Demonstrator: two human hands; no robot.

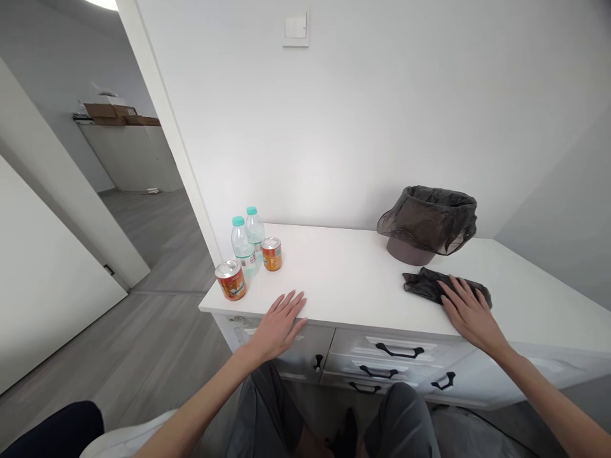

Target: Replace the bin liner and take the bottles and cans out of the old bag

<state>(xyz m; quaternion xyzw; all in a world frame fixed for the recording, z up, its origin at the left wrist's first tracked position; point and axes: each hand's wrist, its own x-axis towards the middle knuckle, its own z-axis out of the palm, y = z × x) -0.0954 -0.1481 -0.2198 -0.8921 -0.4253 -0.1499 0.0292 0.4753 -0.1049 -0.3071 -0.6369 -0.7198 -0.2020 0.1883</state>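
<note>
My left hand [280,324] lies flat at the front edge of the white cabinet top [344,280], its fingers stretched out and holding nothing. To its left stand two orange cans [231,281] and two clear plastic bottles [244,247] with teal caps, all upright. On the right, my right hand [470,315] rests with outstretched fingers on a crumpled black plastic bag [426,284], which lies flat on the top. Just behind that bag is a dark trash bin [409,252], lined with a black bag [424,222] folded over its rim. The bin's inside is hidden.
Below the top, the cabinet front has drawers and doors with black handles [400,351]. A light switch [296,28] is on the wall behind. At the left, a doorway opens onto a room with a cardboard box [107,113] on a counter. My knees are close to the cabinet.
</note>
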